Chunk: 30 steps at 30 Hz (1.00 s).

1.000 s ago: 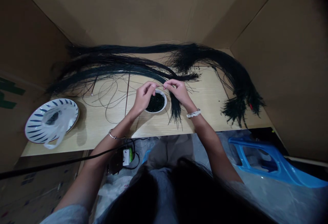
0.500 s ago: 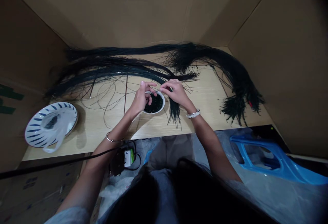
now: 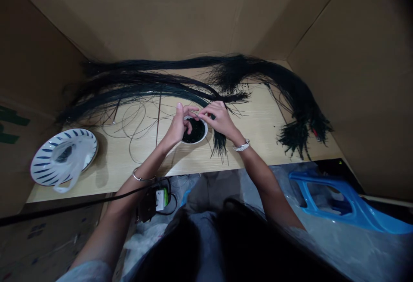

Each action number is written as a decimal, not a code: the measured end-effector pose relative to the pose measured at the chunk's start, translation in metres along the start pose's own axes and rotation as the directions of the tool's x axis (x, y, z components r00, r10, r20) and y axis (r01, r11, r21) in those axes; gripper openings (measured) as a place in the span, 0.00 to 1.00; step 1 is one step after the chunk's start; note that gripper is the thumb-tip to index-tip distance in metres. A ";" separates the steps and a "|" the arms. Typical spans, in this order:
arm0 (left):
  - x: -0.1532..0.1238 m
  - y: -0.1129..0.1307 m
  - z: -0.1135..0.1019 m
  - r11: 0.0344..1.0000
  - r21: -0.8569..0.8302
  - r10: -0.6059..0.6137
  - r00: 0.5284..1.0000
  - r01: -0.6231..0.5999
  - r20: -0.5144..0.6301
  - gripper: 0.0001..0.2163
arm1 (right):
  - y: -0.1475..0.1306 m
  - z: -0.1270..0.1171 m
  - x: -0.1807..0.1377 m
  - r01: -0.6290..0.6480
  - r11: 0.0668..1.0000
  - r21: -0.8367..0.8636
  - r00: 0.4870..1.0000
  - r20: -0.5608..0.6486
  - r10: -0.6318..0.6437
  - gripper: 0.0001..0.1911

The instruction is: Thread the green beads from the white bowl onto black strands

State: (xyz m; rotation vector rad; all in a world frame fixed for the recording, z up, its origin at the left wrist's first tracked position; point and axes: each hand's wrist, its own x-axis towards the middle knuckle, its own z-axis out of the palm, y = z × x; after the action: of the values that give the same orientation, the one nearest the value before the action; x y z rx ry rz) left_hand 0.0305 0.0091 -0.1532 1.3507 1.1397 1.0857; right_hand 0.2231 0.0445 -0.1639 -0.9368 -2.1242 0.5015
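My left hand (image 3: pixel 177 125) is over the left side of a small white bowl (image 3: pixel 207 132) filled with tiny dark green beads (image 3: pixel 195 133). Its thumb points up while its bent fingers reach to the right, seemingly holding a thin thread; the exact grip is too small to see. My right hand (image 3: pixel 221 119), above the bowl's right rim, pinches the thread with thumb and forefinger, almost touching the left fingertips. Just behind and below it, a dark green strand bundle (image 3: pixel 220 144) hangs down beside the bowl. Loose thread loops (image 3: pixel 130 133) lie left of my left hand.
Long dark strand bundles (image 3: pixel 155 64) stretch across the back of the wooden table (image 3: pixel 251 144), one thick bundle (image 3: pixel 290 82) curving down at right. A striped plate (image 3: pixel 41 163) with a plastic bag (image 3: pixel 69 157) stands at left. Cardboard walls (image 3: pixel 206 15) enclose the table; a blue stool (image 3: pixel 351 204) is below right.
My right hand has moved slightly left, and its fingertips are closer to the left fingers. The left hand has barely shifted, and the bowl and bundles stay put.
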 end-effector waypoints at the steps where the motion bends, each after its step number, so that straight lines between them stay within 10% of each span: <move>1: 0.001 0.000 -0.001 1.000 -0.007 -0.007 1.000 0.007 0.002 0.39 | -0.001 0.000 0.000 0.011 1.000 -0.003 1.000 0.001 -0.011 0.14; 11: 0.012 -0.005 -0.012 0.997 -0.044 -0.064 0.997 0.066 0.039 0.37 | 0.002 -0.006 0.000 0.005 1.000 -0.027 0.999 -0.041 -0.006 0.17; 19: 0.014 -0.006 -0.025 0.941 0.312 0.161 0.984 -0.129 -0.079 0.14 | 0.014 -0.007 0.002 -0.049 0.999 0.000 0.991 -0.128 0.048 0.14; 30: 0.016 0.000 -0.029 0.919 0.375 0.169 0.982 -0.125 -0.086 0.11 | 0.014 -0.014 0.006 -0.174 0.971 0.166 0.956 -0.209 0.207 0.08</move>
State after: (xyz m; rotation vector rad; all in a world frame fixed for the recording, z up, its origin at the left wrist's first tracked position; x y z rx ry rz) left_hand 0.0043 0.0287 -0.1505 1.7057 1.3972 1.1061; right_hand 0.2377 0.0584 -0.1603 -1.0673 -1.7786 0.6086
